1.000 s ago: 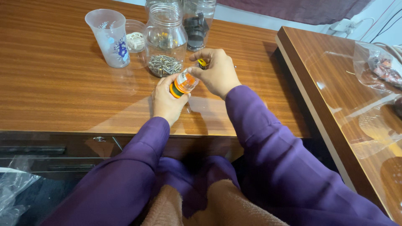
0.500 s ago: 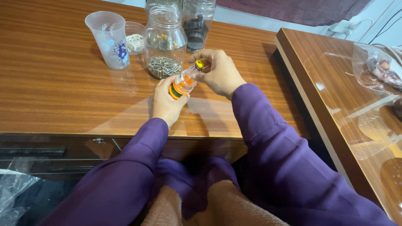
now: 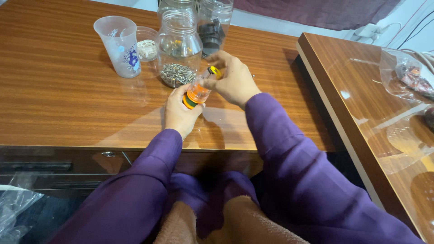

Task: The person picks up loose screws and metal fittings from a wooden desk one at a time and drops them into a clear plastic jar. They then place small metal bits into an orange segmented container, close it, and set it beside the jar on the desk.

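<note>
my left hand (image 3: pixel 180 111) wraps around the lower body of a small orange bottle (image 3: pixel 195 94), tilting it so its neck points up and away from me. my right hand (image 3: pixel 233 82) closes on the bottle's top, fingertips pinched around a small yellow cap (image 3: pixel 214 71). both hands hover just above the wooden desk (image 3: pixel 63 104), near the middle of it and closer to the front edge than the far one. just beyond the bottle stands a clear glass jar (image 3: pixel 179 47) with a layer of screws at the bottom, almost touching my fingers. to its left sits a frosted plastic cup (image 3: pixel 119 45) with a blue print, and between the two a small clear tub (image 3: pixel 147 44) holding pale rings. behind, by the far edge, another jar (image 3: pixel 213 27) holds dark parts. a second table (image 3: pixel 361 108) adjoins the desk's right edge.
</note>
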